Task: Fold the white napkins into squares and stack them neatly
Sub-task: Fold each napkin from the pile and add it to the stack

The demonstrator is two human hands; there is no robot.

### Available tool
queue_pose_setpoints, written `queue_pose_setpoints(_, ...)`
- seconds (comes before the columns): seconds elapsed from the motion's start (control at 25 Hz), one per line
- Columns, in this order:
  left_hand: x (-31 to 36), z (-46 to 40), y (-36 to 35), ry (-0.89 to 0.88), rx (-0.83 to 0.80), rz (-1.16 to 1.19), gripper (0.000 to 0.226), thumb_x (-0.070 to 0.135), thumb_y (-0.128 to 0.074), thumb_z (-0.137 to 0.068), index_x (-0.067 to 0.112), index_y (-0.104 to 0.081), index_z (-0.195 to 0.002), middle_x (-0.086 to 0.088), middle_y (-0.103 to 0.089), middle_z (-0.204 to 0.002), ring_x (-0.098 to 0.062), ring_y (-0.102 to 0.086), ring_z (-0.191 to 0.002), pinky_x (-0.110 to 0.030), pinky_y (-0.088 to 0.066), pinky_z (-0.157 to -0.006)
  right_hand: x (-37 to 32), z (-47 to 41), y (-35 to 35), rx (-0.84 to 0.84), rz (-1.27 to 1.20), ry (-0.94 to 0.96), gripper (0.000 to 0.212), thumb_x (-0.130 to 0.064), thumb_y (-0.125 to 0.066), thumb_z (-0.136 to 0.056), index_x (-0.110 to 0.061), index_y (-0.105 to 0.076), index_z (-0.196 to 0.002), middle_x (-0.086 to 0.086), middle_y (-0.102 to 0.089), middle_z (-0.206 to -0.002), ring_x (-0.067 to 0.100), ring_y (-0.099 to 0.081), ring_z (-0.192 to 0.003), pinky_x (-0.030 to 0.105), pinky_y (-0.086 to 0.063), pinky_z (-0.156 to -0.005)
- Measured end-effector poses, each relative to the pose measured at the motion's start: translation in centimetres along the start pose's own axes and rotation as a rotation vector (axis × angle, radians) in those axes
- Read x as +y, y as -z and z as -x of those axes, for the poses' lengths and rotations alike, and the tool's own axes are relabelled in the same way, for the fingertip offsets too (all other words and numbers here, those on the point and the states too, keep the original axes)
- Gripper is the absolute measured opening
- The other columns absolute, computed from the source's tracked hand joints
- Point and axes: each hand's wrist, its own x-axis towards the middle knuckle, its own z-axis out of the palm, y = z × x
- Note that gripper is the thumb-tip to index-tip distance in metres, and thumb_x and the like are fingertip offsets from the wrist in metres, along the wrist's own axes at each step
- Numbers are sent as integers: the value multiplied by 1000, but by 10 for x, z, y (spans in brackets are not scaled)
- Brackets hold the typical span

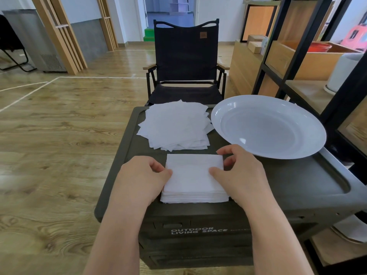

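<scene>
Nearest the camera, a stack of folded napkins (195,180) sits at the front edge of the dark counter (288,183). The layered edges show at its near side, and the bottom sheets stick out slightly wider than the top ones.

Left hand (145,175): fingers curled at the stack's left edge, thumb tip on the top sheet, so it appears to pinch the top napkin at that side. Right hand (240,169): thumb lies on the top sheet near the right edge and the index finger arches round the far right corner; it grips that corner region. How many layers either hand holds cannot be told.

Judged step: seating and squaring the top folded napkin on the stack.

To do it well:
- Bring the top sheet's far edge and right corner flush with the layers beneath before letting go.
- Press lightly, since thin paper will likely crease or skid.
- Tap the left and right sides inward together to pull in the splayed lower sheets.
- Release both hands at once so nothing drags.

Further back, the pile of unfolded napkins (175,126) lies fanned and untidy, just beyond the stack but apart from it. A white plate (268,127) sits to its right, with its rim near the right hand's knuckles. A black folding chair (186,60) stands behind the counter.
</scene>
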Motion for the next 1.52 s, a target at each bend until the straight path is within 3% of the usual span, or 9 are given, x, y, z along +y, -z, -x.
queue_pose_setpoints(0.16, -3, -2, 2, 4, -8, -32, 19, 41, -68, -82, 29, -63, -68, 11, -65, -66, -5, -55, -54, -22, -36, -46, 2, -3, 1, 30, 26, -2, 46, -36, -75, -75, -35, -46, -111, -12, -48, -97, -3, -43, -72, 15, -36, -57)
queue_pose_setpoints(0.32, 2, -40, 16, -130, 243, -28, 12, 41, -67, -83, 32, -61, -78, 17, -61, -77, -1, -54, -66, -22, -36, -52, 2, -8, 22, 245, -253, -11, 25, -40, -66, -83, -40, -50, -103, -22, -53, -84, -3, -52, -75, 11, -33, -56)
queue_pose_setpoints(0.52, 18, -85, 5, -426, -86, -334, 53, 40, -75, -76, 31, -55, -124, 9, -58, -124, -15, -51, -114, -26, -38, -84, 3, -10, 26, 225, -309, -15, 16, -35, -61, -89, -38, -54, -103, -27, -52, -81, -2, -53, -73, 6, -30, -54)
queue_pose_setpoints(0.72, 4, -93, -4, -543, 108, -355, 21, 36, -61, -88, 30, -71, -105, 9, -70, -103, -10, -51, -90, -24, -35, -70, 3, -13, 22, 202, -324, 1, 17, -33, -62, -89, -37, -54, -104, -26, -53, -80, -1, -54, -73, 7, -32, -54)
queue_pose_setpoints(0.92, 6, -87, 0, -552, 136, -307, 23, 22, -52, -96, 21, -74, -100, 4, -74, -95, -18, -63, -91, -30, -46, -72, -1, -10, 19, 161, -330, 16, 20, -33, -63, -88, -37, -54, -106, -25, -54, -79, 0, -56, -73, 8, -34, -55)
queue_pose_setpoints(1.08, 18, -59, 15, -638, 388, -217, 14, 21, -55, -95, 16, -68, -98, 1, -69, -92, -18, -58, -83, -29, -41, -61, -6, -8, 18, 99, -275, 105, 34, -33, -69, -83, -45, -49, -109, -28, -56, -88, -5, -57, -77, 3, -36, -50)
queue_pose_setpoints(1.32, 26, 7, 35, -864, 397, -59, 13, 35, -50, -92, 26, -59, -92, 23, -56, -73, 5, -49, -70, -8, -35, -54, -15, -3, 7, -16, -188, 277, 76, -41, -74, -75, -60, -24, -130, -33, -29, -134, -3, -26, -128, 24, -26, -99)
queue_pose_setpoints(1.44, 23, 16, 31, -797, 277, 248, 11, 43, -50, -89, 36, -59, -90, 17, -62, -74, 8, -57, -71, -3, -40, -60, -18, 0, 8, -29, -153, 319, 54, -48, -69, -76, -57, -36, -118, -24, -25, -148, -3, -14, -135, 25, -15, -102)
queue_pose_setpoints(1.52, 25, 14, 22, -671, 212, 474, 12, 46, -55, -89, 37, -63, -91, 9, -65, -77, -2, -56, -61, -11, -42, -53, -21, 2, 11, -61, -314, 360, 29, -42, -66, -79, -48, -55, -105, -29, -49, -131, -8, -36, -124, 8, -29, -97)
